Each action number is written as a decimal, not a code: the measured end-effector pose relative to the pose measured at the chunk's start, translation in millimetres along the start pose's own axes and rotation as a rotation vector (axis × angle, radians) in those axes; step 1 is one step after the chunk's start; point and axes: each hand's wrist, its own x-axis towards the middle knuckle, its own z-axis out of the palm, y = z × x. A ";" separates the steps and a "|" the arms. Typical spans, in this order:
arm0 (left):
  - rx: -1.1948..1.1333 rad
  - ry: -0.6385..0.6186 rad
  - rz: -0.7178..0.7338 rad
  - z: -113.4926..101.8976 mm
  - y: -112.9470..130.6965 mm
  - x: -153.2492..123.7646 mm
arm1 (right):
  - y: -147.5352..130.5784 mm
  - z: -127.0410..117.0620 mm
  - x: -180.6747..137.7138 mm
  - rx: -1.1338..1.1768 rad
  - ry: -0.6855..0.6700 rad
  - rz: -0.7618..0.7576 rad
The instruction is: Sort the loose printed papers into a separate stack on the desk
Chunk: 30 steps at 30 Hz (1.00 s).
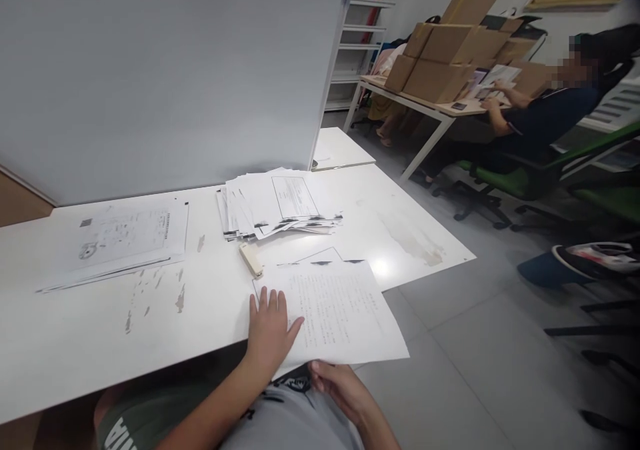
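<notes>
Printed sheets of paper lie at the table's front edge, partly jutting out over it. My left hand rests flat on their left side, fingers stretched out and spread. At the lower edge of the paper, my right hand is closed, with thumb and fingers pinching the margin. Just beyond my left fingertips lies a small cream-coloured stapler. Farther back sits a loose, uneven stack of papers. Another pile of printed sheets lies on the left of the table.
A large whiteboard stands along the back of the white table. To the right, a person sits at another desk holding papers, beside stacked cardboard boxes. A green chair and blue bin stand on the floor.
</notes>
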 end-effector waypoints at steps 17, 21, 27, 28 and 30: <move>-0.094 0.142 0.153 -21.2 -144.3 49.4 | 4.2 19.0 5.9 0.256 0.070 0.096; -0.514 0.170 -0.293 -32.1 -112.2 -2.2 | 8.0 40.4 10.0 0.318 0.011 0.030; -1.522 -0.010 -0.827 -35.0 -57.3 -48.6 | -1.3 61.0 20.5 0.024 -0.118 0.038; -1.597 -0.013 -0.831 -36.7 -56.3 -48.6 | -5.9 59.4 19.3 -0.082 -0.143 0.032; -1.667 0.002 -0.800 -42.6 -64.2 -48.4 | -20.5 50.3 16.6 -0.356 -0.214 -0.002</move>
